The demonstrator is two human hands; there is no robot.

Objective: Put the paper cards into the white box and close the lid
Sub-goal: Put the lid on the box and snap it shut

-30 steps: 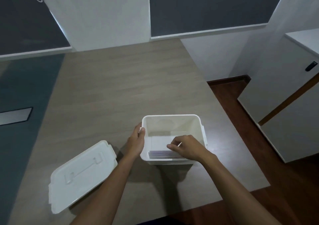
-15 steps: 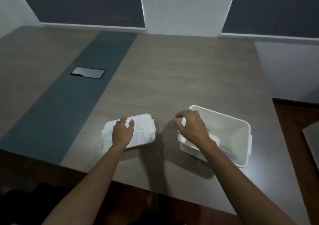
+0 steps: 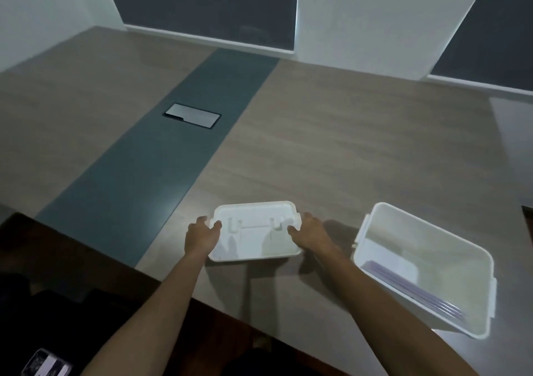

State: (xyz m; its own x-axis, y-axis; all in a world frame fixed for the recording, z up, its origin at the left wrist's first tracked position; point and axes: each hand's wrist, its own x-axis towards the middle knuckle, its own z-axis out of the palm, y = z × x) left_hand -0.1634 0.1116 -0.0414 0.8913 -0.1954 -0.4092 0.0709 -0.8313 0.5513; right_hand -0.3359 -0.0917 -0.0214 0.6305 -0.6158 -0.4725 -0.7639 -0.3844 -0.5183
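The white lid (image 3: 255, 231) lies on the wooden table near its front edge, handle side up. My left hand (image 3: 202, 235) grips the lid's left edge and my right hand (image 3: 310, 233) grips its right edge. To the right stands the open white box (image 3: 473, 260), apart from the lid. A stack of paper cards (image 3: 415, 292) with purplish edges lies inside the box along its near wall.
The table (image 3: 331, 150) has a dark teal strip (image 3: 161, 156) running down its left part, with a metal cable hatch (image 3: 191, 115) set in it. The table's front edge runs just under my forearms. A small object (image 3: 46, 364) shows at the bottom left.
My right hand left the box rim and took hold of the lid's right edge. My left hand shifted from the lid's top to its left edge. The camera swung further left.
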